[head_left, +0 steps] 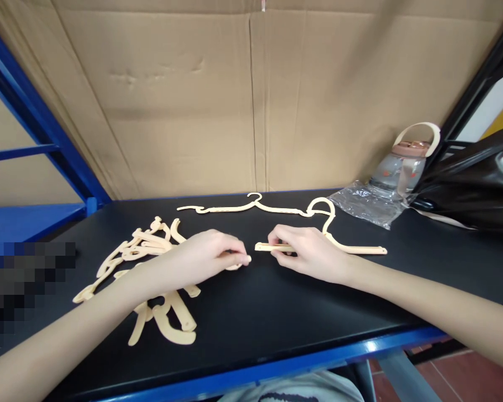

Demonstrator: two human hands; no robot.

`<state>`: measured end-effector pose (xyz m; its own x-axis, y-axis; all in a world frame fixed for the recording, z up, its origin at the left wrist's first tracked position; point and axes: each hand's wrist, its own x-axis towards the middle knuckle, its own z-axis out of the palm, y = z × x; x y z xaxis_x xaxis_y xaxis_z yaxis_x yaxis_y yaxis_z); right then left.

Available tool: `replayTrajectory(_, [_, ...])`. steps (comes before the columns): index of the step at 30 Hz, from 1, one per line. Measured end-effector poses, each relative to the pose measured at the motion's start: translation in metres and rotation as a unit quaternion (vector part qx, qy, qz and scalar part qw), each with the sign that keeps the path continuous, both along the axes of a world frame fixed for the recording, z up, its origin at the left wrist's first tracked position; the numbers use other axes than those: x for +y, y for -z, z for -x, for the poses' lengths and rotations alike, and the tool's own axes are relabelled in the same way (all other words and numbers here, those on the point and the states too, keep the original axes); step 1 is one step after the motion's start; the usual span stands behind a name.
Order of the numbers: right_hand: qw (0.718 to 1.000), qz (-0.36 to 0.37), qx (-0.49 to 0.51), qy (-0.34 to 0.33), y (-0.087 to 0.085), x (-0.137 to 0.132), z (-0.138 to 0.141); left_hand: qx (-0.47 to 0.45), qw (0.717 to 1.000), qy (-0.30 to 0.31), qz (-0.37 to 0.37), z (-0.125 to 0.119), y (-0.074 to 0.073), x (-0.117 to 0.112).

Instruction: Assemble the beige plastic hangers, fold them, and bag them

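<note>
My right hand (297,251) is closed on the left arm of a cream plastic hanger (364,249), whose big hook curves up behind the knuckles. A short gap away, my left hand (216,254) pinches a small cream hanger piece (235,267), mostly covered by the fingers. Behind both hands lies another cream hanger (235,209) with a small hook and curled ends; its right end meets the hook of the held one. Beneath and around my left forearm spreads a pile of loose cream hanger parts (174,329), partly hidden by the arm.
On the right a clear plastic bag (362,204) lies by a water bottle (402,162) with a handle, beside a black bag (469,190). A cardboard wall (184,111) closes off the back of the black table (276,318). Blue metal framing (37,111) stands at left.
</note>
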<state>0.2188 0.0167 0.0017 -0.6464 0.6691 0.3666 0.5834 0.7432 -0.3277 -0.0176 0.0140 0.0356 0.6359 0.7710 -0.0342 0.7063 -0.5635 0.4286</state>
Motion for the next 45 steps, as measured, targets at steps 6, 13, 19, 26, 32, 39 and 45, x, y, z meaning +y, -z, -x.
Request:
replayTrajectory(6, [1.000,-0.010,-0.020,-0.002,0.001,0.001,0.001,-0.006,0.998,-0.009,0.057,-0.007,-0.005,-0.011])
replayTrajectory(13, [0.999,-0.008,-0.032,0.020,-0.002,-0.002,0.001,-0.005,0.998,-0.041,-0.040,-0.011,0.008,-0.010])
replayTrajectory(19, [0.999,0.007,-0.026,0.022,-0.003,0.000,0.000,0.036,0.993,-0.008,-0.116,-0.011,0.013,-0.010])
replayTrajectory(26, [0.999,0.001,-0.031,-0.008,-0.001,0.001,-0.002,0.077,0.985,0.044,-0.145,-0.007,0.010,-0.009])
replayTrajectory(32, [0.996,-0.063,-0.028,-0.061,0.002,0.002,-0.004,0.078,0.985,0.075,-0.133,-0.007,0.004,-0.011])
replayTrajectory(39, [0.988,-0.109,-0.048,-0.101,0.000,0.000,-0.007,0.076,0.991,0.059,-0.093,-0.006,0.003,-0.013])
replayTrajectory(45, [0.976,-0.159,-0.101,-0.113,0.000,-0.003,-0.004,0.091,0.989,0.072,-0.087,-0.004,0.002,-0.012])
